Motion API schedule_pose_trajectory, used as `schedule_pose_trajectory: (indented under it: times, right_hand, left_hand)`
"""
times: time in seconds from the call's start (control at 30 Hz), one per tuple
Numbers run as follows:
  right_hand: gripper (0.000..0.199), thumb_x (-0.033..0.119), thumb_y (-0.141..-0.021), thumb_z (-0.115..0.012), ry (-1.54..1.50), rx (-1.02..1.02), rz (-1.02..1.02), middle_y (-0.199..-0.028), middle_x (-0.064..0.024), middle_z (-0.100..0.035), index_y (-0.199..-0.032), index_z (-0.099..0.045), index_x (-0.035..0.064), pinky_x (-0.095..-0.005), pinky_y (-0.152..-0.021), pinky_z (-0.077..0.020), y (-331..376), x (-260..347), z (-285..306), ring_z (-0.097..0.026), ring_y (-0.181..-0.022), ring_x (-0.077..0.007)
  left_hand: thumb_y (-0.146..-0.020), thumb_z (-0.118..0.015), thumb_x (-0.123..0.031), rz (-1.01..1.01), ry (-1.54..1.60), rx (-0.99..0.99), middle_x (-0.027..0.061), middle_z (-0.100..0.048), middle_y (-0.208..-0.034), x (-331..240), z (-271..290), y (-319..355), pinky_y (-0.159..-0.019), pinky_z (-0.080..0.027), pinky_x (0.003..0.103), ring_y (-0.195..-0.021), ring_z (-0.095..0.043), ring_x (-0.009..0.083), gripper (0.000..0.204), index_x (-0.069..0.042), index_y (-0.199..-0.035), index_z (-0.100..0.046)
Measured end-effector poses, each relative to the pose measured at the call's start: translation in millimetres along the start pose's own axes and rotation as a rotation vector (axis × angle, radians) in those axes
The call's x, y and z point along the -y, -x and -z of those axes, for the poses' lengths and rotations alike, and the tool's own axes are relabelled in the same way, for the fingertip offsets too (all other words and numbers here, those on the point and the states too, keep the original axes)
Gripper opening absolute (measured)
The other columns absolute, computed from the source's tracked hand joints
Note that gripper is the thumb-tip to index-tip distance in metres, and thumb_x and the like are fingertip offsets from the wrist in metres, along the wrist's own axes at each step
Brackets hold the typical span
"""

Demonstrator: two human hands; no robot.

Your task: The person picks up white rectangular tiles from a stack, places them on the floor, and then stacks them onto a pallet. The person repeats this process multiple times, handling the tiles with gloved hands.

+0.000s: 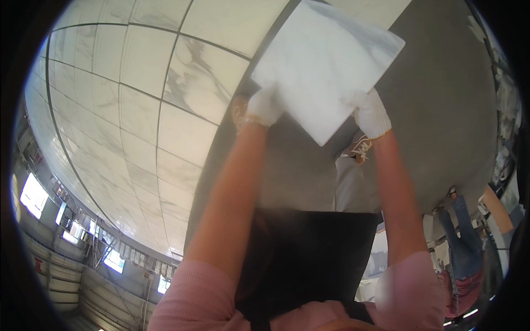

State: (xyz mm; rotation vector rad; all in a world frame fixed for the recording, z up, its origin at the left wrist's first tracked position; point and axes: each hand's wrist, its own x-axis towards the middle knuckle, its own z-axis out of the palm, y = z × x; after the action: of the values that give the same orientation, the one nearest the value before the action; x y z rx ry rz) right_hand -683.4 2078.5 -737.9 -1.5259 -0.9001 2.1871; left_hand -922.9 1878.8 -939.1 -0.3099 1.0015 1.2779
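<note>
Between my two gloved hands is a square white marble tile (pixel 331 60) with faint grey veining, held up off the floor and turned so one corner points toward me. My left hand (pixel 266 106), in a white knit glove, grips its left edge near the near-left side. My right hand (pixel 372 113), gloved the same way, closes on the right edge close to the near corner. The fingertips of both hands blur against the pale stone. Part of my shoe (pixel 360 146) shows below the right hand.
Rows of white veined tiles (pixel 187 127) with dark gaps cover the surface on my left. Dark grey floor (pixel 441 99) lies to the right. Another person (pixel 464 243) in jeans stands at the lower right. Stacked pale slabs (pixel 499 94) line the far right edge.
</note>
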Motion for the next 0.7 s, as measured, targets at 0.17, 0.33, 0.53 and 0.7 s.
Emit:
schedule_pose_trajectory:
  times: [0.17, 0.33, 0.53, 0.7]
  right_hand:
    - [0.044, -0.002, -0.082, -0.070, -0.079, 0.078, -0.079, -0.115, -0.0087, -0.071, -0.126, -0.063, -0.0053, -0.0334, -0.097, -0.0520, -62.7, -24.8, 9.7, -0.067, -0.107, -0.0182]
    - [0.050, -0.002, -0.081, -0.072, -0.048, 0.067, -0.123, -0.120, -0.0089, -0.070, -0.130, -0.061, -0.0049, -0.0353, -0.098, -0.0517, -85.6, -40.1, 20.4, -0.066, -0.110, -0.0188]
    - [0.062, -0.003, -0.081, -0.074, -0.061, 0.024, -0.141, -0.128, -0.0088, -0.067, -0.139, -0.054, -0.0048, -0.0371, -0.103, -0.0506, -91.5, -45.4, 23.3, -0.064, -0.117, -0.0194]
    - [0.058, -0.002, -0.084, -0.070, -0.062, 0.036, -0.159, -0.128, -0.0089, -0.066, -0.139, -0.053, -0.0044, -0.0375, -0.101, -0.0527, -95.0, -62.8, 40.4, -0.066, -0.115, -0.0212]
  left_hand:
    - [-0.104, -0.062, -0.013, -0.031, -0.071, -0.007, 0.0029, -0.069, -0.114, -2.8, 36.2, -59.6, -0.102, -0.054, 0.030, -0.108, -0.067, 0.0143, 0.020, -0.003, -0.121, -0.064]
    - [-0.102, -0.066, -0.012, 0.083, -0.016, -0.235, -0.0013, -0.069, -0.106, -26.2, -6.1, -56.5, -0.087, -0.057, 0.028, -0.098, -0.067, 0.0106, 0.013, -0.007, -0.113, -0.065]
    - [-0.102, -0.067, -0.021, 0.202, 0.110, -0.329, -0.0007, -0.069, -0.111, -52.0, -59.0, -44.0, -0.094, -0.054, 0.033, -0.104, -0.066, 0.0143, 0.018, -0.010, -0.117, -0.064]
    - [-0.103, -0.066, -0.030, 0.244, -0.136, -0.342, 0.0073, -0.069, -0.118, -50.9, -61.8, -47.6, -0.096, -0.055, 0.038, -0.107, -0.068, 0.0219, 0.031, -0.005, -0.122, -0.063]
